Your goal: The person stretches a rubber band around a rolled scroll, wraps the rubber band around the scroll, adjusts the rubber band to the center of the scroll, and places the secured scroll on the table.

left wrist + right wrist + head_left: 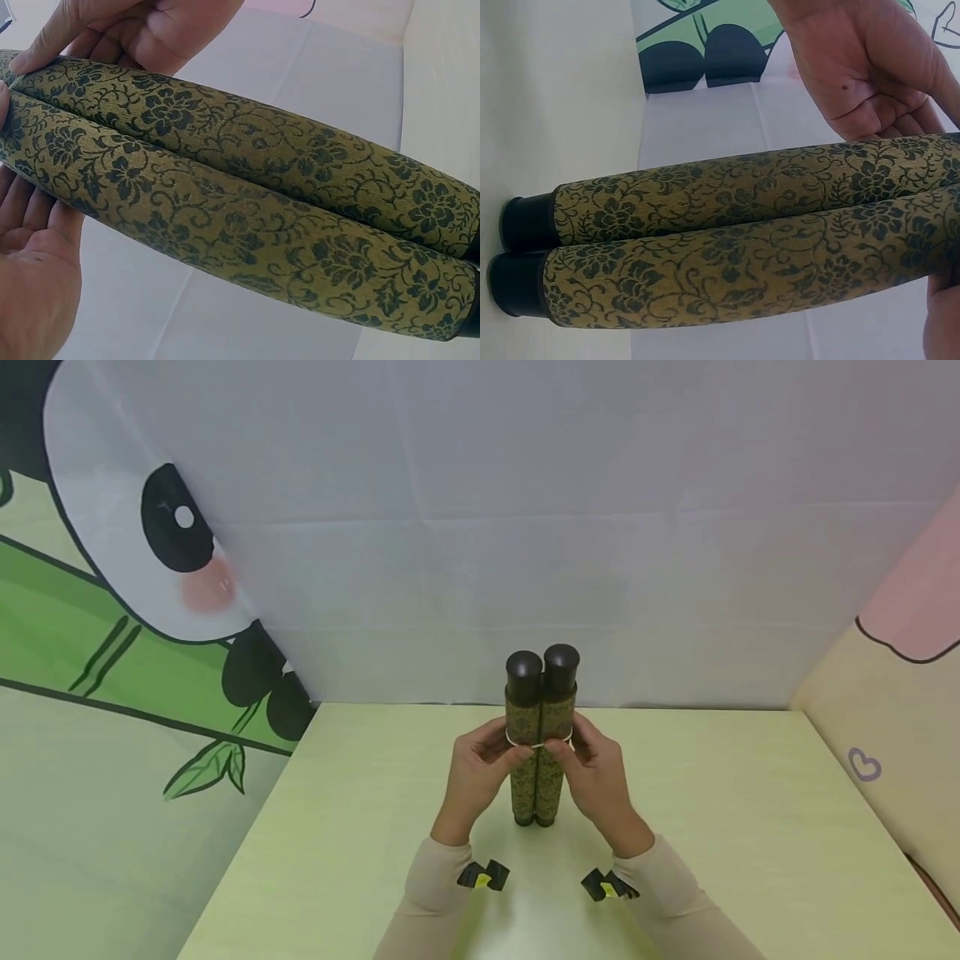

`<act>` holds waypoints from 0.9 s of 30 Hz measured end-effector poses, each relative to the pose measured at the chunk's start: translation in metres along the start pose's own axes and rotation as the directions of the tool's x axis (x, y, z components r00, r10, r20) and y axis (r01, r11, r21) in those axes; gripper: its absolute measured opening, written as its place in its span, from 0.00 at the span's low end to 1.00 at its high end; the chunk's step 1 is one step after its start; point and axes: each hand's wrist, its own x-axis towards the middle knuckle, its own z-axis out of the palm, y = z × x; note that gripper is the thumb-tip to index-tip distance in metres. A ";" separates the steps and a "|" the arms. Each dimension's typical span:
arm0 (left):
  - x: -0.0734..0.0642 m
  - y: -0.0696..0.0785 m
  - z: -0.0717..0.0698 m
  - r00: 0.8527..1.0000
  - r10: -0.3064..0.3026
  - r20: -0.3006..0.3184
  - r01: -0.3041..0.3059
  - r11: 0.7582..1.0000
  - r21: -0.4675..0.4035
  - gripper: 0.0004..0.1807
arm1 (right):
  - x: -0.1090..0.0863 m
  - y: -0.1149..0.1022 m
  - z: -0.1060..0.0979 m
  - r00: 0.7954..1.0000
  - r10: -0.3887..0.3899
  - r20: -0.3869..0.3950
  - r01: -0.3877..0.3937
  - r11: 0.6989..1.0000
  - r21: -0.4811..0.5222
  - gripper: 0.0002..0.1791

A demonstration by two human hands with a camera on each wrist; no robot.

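Observation:
Two long rolls (523, 718) like a double-roller scroll stand upright side by side, wrapped in olive-gold brocade with dark flowers. Dark rounded knobs (561, 658) cap their tops, and black ends (517, 285) sit at the bottom, close to the tabletop. A thin white band (537, 746) runs around both rolls above mid-height. My left hand (471, 772) grips the left side, thumb in front at the band and fingers behind. My right hand (602, 777) grips the right side likewise, its thumb on the band. The fingertips behind the rolls are hidden.
The rolls stand over a pale yellow-green table (360, 793). Behind it hangs a whitish cloth (525, 552). Printed cartoon panels flank it, with a panda and bamboo (150, 635) at the left and a pink shape (922, 577) at the right.

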 end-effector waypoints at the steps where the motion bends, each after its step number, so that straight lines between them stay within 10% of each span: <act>1: 0.000 0.000 0.000 1.000 0.003 0.001 -0.003 1.000 0.000 0.34 | 0.000 -0.002 0.000 1.000 -0.002 0.000 0.002 1.000 0.002 0.35; 18: -0.004 0.008 -0.008 0.997 -0.041 0.073 0.041 0.999 0.000 0.27 | -0.004 -0.003 -0.002 0.997 -0.025 0.068 0.022 0.998 0.052 0.25; 27: 0.008 0.028 -0.010 0.992 -0.006 0.125 -0.011 0.991 0.136 0.26 | 0.011 -0.015 -0.001 0.996 -0.027 0.082 0.028 0.999 -0.020 0.25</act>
